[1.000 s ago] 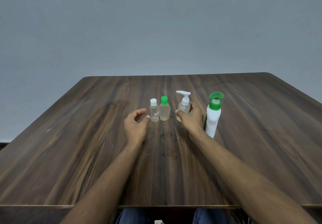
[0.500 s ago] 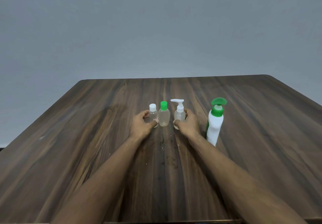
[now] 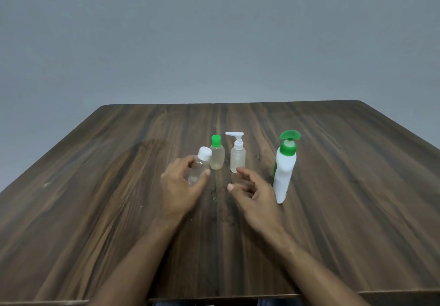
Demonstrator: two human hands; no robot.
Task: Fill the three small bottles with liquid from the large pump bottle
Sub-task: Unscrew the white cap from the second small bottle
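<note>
My left hand (image 3: 181,186) grips a small clear bottle with a white cap (image 3: 199,166), tilted to the right and lifted off the table. Just beyond it stand a small clear bottle with a green cap (image 3: 217,156) and a small clear bottle with a white pump top (image 3: 237,155), both upright. My right hand (image 3: 253,195) hovers in front of the pump-top bottle, fingers apart, holding nothing. The large white pump bottle with a green pump head (image 3: 285,167) stands upright just right of my right hand.
All of this sits on a dark wooden table (image 3: 95,198), whose near edge runs along the bottom of the view. A plain grey wall rises behind the far edge. Small specks lie on the wood between my hands.
My left hand has picked up the white-capped bottle and tilted it. My right hand has let go of the pump-top bottle and drawn back toward me.
</note>
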